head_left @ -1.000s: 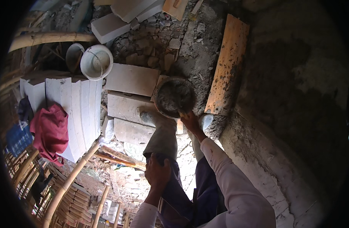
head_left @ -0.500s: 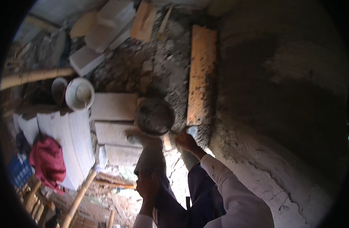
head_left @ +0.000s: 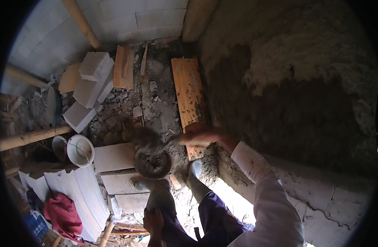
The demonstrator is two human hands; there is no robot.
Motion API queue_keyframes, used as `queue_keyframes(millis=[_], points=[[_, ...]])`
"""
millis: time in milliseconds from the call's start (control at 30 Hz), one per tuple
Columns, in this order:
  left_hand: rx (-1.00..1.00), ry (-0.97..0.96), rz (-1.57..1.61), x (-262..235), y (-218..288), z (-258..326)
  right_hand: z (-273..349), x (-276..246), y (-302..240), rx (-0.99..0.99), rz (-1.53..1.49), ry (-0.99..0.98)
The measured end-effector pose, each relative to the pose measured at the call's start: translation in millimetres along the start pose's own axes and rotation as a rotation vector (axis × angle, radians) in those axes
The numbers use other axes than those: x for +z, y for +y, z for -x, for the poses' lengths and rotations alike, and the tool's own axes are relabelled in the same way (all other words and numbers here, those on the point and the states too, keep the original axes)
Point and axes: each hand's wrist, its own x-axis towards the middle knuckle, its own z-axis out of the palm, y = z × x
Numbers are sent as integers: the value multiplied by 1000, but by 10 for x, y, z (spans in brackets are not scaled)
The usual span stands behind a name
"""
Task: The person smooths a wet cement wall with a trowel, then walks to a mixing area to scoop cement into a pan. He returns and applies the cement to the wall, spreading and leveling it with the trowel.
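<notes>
My right hand (head_left: pixel 199 135) is closed round the handle of a trowel (head_left: pixel 151 140), whose blurred blade carries grey mortar. The blade is over the far rim of a round dark bowl (head_left: pixel 169 168). Wet grey mortar (head_left: pixel 154 161) lies in the bowl, which sits at the edge of some pale blocks beside my booted feet. My left hand (head_left: pixel 153 222) rests on my left knee with nothing in it, its fingers partly hidden.
A mortar-spattered plank (head_left: pixel 187 82) lies along the dark, partly plastered wall (head_left: pixel 296 103) on the right. Pale blocks (head_left: pixel 88 90) are stacked among rubble at the far left. White buckets (head_left: pixel 80 150), corrugated sheets (head_left: pixel 73 189) and a red cloth (head_left: pixel 62 214) are on the left.
My right hand has moved away from me, and the trowel now shows above the bowl with mortar on it. The view has tilted up, revealing the far block wall. My left hand stays on my knee.
</notes>
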Motion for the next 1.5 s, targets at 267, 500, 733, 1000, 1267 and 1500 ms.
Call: queue_keyframes(millis=[267, 500, 733, 1000, 1267, 1500], points=[[56, 19, -27, 5, -55, 49, 462, -1507, 1166, -447, -995, 737], [92, 32, 13, 224, -253, -72, -153, 489, 1189, -168, -210, 645], [170, 33, 36, 493, -552, -68, -958, 1898, 1537, -75, 886, 374], [-123, -151, 112, 242, -293, 93, -2035, 2389, 1872, -80, 960, 470], [-100, -107, 149, 118, -178, 115, -2068, 2840, 2591, -723, 839, 774], [-14, -62, 76, 168, -233, 59, -1446, 2827, 2479, -307, 275, 601]])
